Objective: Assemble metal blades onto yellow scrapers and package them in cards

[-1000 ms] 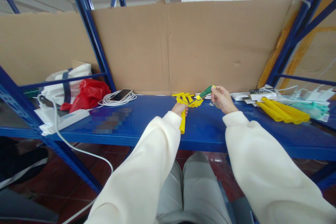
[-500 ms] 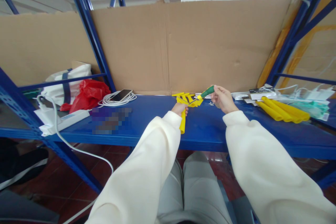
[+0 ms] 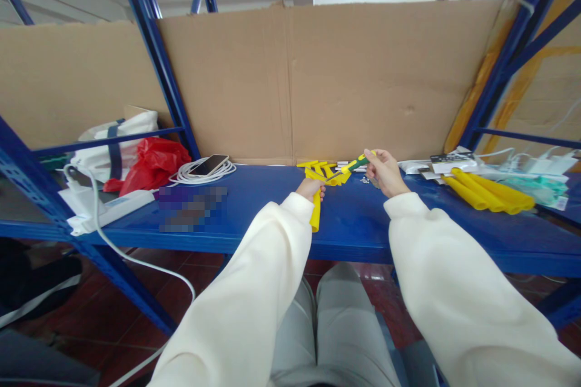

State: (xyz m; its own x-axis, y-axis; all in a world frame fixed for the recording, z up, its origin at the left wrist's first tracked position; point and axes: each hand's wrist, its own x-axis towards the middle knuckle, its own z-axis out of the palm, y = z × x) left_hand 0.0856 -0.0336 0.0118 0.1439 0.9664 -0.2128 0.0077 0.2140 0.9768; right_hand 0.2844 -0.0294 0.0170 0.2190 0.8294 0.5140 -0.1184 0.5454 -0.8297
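Note:
My left hand (image 3: 311, 188) is closed around a yellow piece (image 3: 316, 213) whose tube-like lower part hangs below the fingers over the blue shelf (image 3: 267, 199). In my right hand (image 3: 384, 172) is the handle of a green and yellow screwdriver (image 3: 358, 162), tilted with its shaft pointing down and left. The shaft's end reaches the piece beside my left fingers; the exact contact is too small to tell. Behind my left hand lie several yellow pieces (image 3: 323, 167). Small metal bits (image 3: 365, 180) sit on the shelf just left of my right hand.
Several yellow tubes (image 3: 488, 190) lie at the right, beside white packets (image 3: 454, 160). At the left are a phone (image 3: 209, 164) on a coiled white cable (image 3: 186, 176), a red bag (image 3: 152, 160) and a power strip (image 3: 122, 205). Cardboard (image 3: 363, 78) stands behind the shelf.
The screwdriver handle has turned, showing more yellow, and my right hand has shifted slightly left with its fingers changed on the handle. My left hand stays in place.

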